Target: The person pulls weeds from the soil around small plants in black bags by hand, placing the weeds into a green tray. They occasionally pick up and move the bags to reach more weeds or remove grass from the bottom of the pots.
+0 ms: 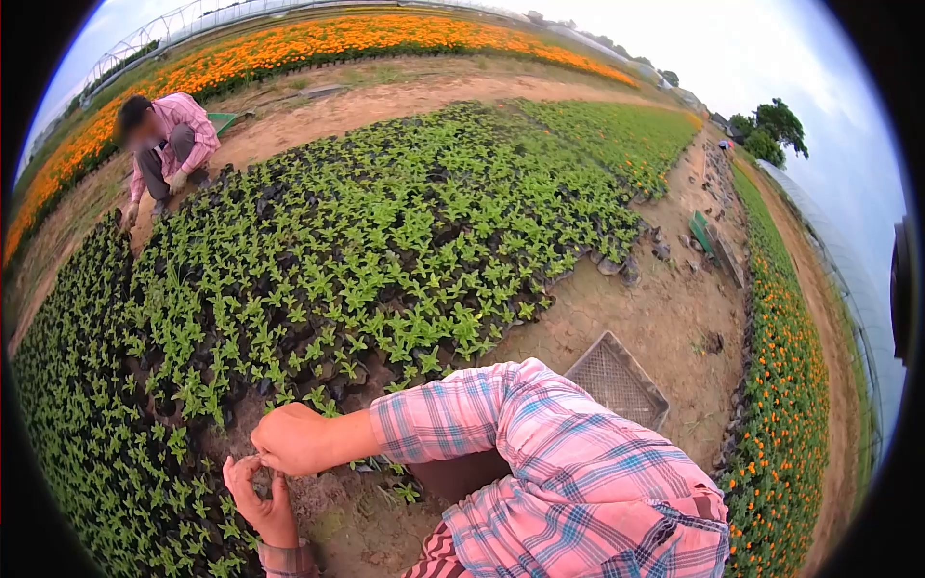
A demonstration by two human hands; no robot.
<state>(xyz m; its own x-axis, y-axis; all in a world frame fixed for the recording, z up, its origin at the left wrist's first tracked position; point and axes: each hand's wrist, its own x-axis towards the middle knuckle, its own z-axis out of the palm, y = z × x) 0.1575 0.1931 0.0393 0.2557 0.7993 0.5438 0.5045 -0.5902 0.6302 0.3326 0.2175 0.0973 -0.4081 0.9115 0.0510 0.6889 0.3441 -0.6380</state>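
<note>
My right hand (292,440) is closed in a fist, back toward the camera, at the end of a pink plaid sleeve. Just below it, my left hand (255,498) is curled, its fingertips meeting the right hand's fingers. Something small and greyish may sit between the fingers, but I cannot make it out. Both hands are over a bare strip of soil (332,496) among seedlings (376,279) in black pots. The nearest green leaves stand just above and left of the hands.
A dark plastic crate (621,380) lies on the soil beside my sleeve. At the upper left a person (173,144) in a pink shirt crouches at the bed's edge. Orange flowers (318,43) run behind; more flowers (785,405) line the right. A green tray (701,231) lies at the right.
</note>
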